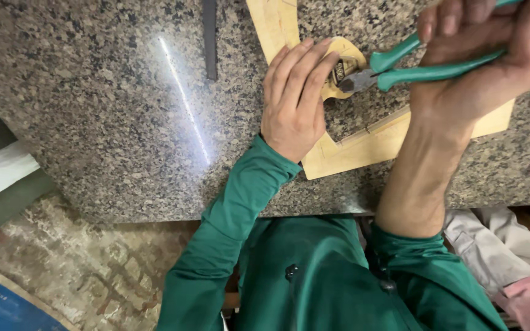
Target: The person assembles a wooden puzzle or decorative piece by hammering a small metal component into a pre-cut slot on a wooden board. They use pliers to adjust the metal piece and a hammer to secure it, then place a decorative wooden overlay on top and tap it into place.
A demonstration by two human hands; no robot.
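Two hands on the job: our left hand lies flat, fingers together, pressing the pale wooden frame onto the granite counter; our right hand is closed round green-handled pliers. Plier tips meet a small dark metal piece on the frame's rounded end, just right of the left fingertips. We judge work is mid-way: piece is seated, w/ pliers on it. Frame looks thin, light, angular. Dark strip lies left of the frame.
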